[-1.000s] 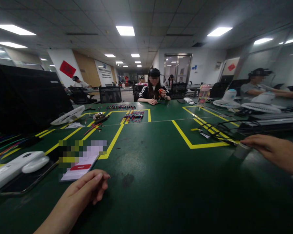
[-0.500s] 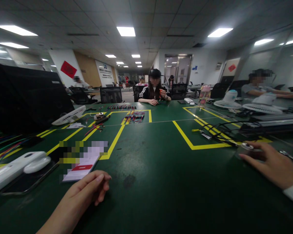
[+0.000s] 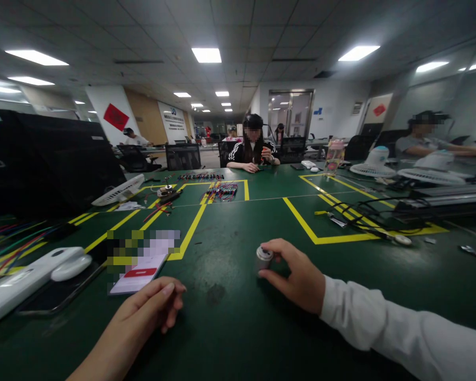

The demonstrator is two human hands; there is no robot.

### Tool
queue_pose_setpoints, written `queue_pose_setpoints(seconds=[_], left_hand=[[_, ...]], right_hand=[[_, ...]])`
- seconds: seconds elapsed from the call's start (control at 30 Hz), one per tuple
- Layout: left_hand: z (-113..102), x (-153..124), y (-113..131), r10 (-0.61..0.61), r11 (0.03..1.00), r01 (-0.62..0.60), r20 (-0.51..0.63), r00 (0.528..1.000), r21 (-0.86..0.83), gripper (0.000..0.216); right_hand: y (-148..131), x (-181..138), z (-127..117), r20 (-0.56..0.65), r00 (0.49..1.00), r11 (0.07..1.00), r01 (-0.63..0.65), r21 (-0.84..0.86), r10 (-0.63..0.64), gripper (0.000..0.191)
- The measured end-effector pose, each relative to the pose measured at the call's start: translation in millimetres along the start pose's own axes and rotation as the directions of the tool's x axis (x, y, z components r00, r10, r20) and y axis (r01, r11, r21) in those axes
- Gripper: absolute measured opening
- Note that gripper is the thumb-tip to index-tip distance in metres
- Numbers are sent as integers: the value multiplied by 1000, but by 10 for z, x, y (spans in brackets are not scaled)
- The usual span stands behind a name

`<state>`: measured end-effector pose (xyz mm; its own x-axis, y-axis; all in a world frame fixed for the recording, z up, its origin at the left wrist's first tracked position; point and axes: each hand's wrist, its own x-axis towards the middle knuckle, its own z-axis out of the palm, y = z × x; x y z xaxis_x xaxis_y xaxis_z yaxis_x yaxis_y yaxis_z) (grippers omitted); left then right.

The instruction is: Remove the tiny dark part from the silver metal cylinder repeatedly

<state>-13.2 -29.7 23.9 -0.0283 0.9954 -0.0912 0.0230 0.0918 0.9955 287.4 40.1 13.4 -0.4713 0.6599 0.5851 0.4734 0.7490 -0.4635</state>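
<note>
Right hand (image 3: 297, 275) is gripping a small metal cylinder (image 3: 264, 257), thumb and fingertips curled around its sides; the cylinder is standing upright on the green table (image 3: 238, 317), near the middle of the near half, just short of the near corner of a yellow tape rectangle (image 3: 313, 233). White sleeve (image 3: 400, 333) is running in from the near right edge.

Left hand (image 3: 150, 312) is resting on the table toward the near left edge, fingers loosely curled, holding nothing visible; fingertips are lying just beside a card with a red band (image 3: 137, 275).

Toward the left edge: a white device (image 3: 31, 278) is lying flat, with coloured wires (image 3: 11, 243) spreading out beyond it and a white fan (image 3: 119, 190) tilting farther back. Inside the right-hand tape rectangle, black cables (image 3: 365, 217) are tangling. Near the far edge, bundles of coloured leads (image 3: 222, 189) are lying in a taped square.

A person in a dark jacket (image 3: 254, 151) is sitting at the far edge, hands on the table. Another person (image 3: 424, 137) is sitting at the far right corner, behind two white fans (image 3: 381, 164).
</note>
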Motion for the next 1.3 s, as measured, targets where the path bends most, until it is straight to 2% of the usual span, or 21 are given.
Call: queue_pose_setpoints(seconds=[0.13, 0.2, 0.3, 0.37, 0.47, 0.57, 0.67, 0.8, 0.87, 0.93, 1.07, 1.3], left_hand=[[15, 9, 19, 43, 998, -44, 28, 999, 51, 20], [133, 58, 55, 110, 980, -115, 35, 993, 161, 17], [473, 217, 130, 255, 910, -275, 105, 961, 310, 16], [750, 358, 187, 332, 857, -387, 211, 919, 340, 20], [1093, 543, 276, 397, 807, -468, 256, 881, 360, 19], [1248, 635, 358, 452, 759, -528, 275, 849, 381, 8], [1205, 662, 427, 497, 736, -555, 247, 832, 388, 12], [975, 668, 434, 530, 717, -555, 188, 827, 420, 23], [871, 654, 378, 514, 700, -550, 213, 831, 455, 20], [819, 631, 302, 469, 683, -552, 291, 834, 478, 13], [863, 604, 183, 384, 666, -557, 412, 826, 496, 15], [942, 655, 66, 343, 635, -510, 380, 859, 580, 13]], right_hand=[[-33, 49, 62, 130, 988, 996, -81, 29, 77, 43], [-17, 39, 68, 140, 984, 990, -123, 62, 113, 58], [16, 29, 91, 118, 977, 968, -195, 158, 178, 80], [39, 26, 101, 115, 971, 952, -231, 203, 211, 77], [67, 16, 87, 118, 968, 943, -243, 227, 221, 69], [81, 0, 63, 140, 971, 947, -223, 229, 195, 67], [88, -12, 54, 146, 973, 956, -205, 211, 176, 66], [104, -22, 19, 163, 974, 969, -185, 164, 158, 63], [110, -26, -16, 185, 972, 977, -172, 125, 147, 60], [113, -28, -50, 195, 968, 980, -176, 90, 156, 58], [116, -35, -73, 195, 967, 985, -170, 31, 161, 57], [167, -51, -44, 190, 979, 996, -81, 27, 75, 58]])
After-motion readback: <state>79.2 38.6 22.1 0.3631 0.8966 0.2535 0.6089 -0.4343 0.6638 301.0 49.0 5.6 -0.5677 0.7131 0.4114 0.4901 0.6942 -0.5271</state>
